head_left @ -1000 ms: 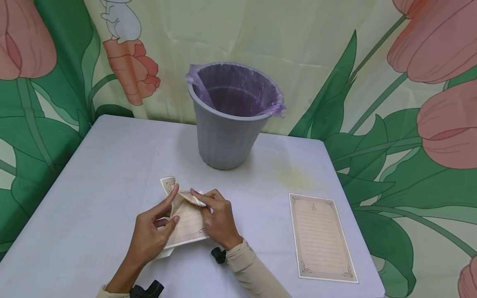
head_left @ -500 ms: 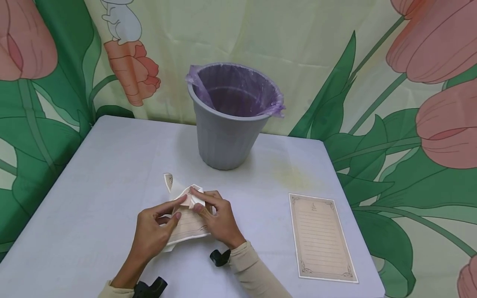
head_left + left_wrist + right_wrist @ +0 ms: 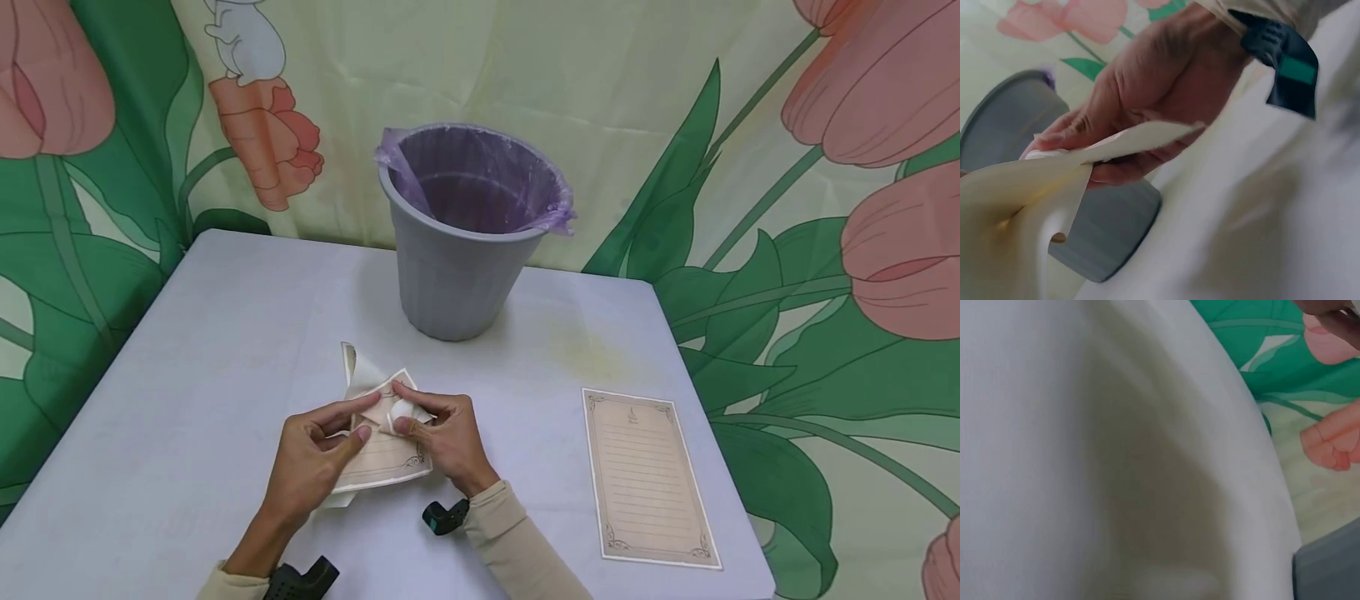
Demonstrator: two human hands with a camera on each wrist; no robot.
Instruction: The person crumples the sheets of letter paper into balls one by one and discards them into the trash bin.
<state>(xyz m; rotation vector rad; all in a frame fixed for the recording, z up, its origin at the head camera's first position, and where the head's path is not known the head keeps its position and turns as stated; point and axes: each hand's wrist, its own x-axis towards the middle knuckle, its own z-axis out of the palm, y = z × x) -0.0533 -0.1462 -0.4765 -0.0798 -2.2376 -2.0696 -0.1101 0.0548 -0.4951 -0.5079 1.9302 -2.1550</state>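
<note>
Between my hands is a sheet of lined, bordered writing paper [image 3: 378, 462], creased and partly folded, with one curled corner standing up at its far left. My left hand [image 3: 307, 458] pinches its left side between thumb and index finger. My right hand [image 3: 453, 437] pinches a bunched white fold near its right edge. In the left wrist view, the right hand [image 3: 1154, 81] grips the paper [image 3: 1041, 187], whose pale underside bends toward the camera. Only a bit of a hand [image 3: 1335, 315] shows at the top corner of the right wrist view.
A grey bin [image 3: 465, 283] lined with a purple bag [image 3: 487, 200] stands at the table's back. A second, flat sheet of writing paper [image 3: 651, 479] lies on the right of the white table [image 3: 187, 375]. A flowered cloth [image 3: 787, 333] hangs behind.
The right hand has shifted slightly right and turned the bunched fold over toward the right. The far part of the paper has lifted and bent more; the left hand has moved slightly right.
</note>
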